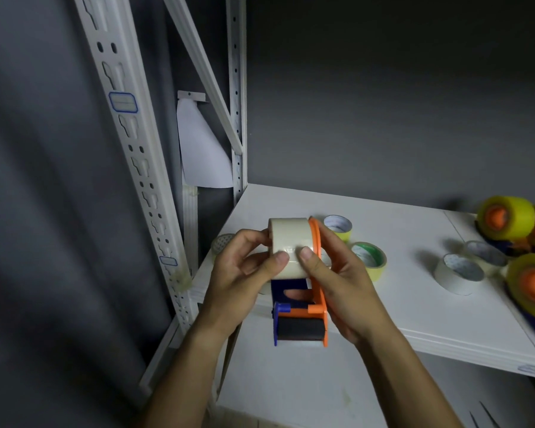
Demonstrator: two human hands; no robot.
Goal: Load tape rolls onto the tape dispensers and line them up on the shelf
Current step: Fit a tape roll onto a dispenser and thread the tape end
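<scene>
Both hands hold one tape dispenser (300,307) in the air just in front of the front edge of the shelf (414,310), near its left end. A cream tape roll (289,247) sits on the dispenser's hub at the top, its axis running left to right, flush against the orange side plate (317,261); the black roller (300,330) and blue frame hang at the lower end, toward the person. The left hand (244,273) is closed around the open side of the roll, the right hand (340,273) around the orange plate, and both thumbs press side by side on the roll's outer face, apparently seeking the tape's free end. The coming move probably turns on drawing that end down the dispenser's long axis toward the roller, so both thumbs are equally near. Loose rolls (368,256) lie on the shelf just behind the hands, and loaded dispensers (507,216) with yellow tape stand at the shelf's right edge, well apart.
</scene>
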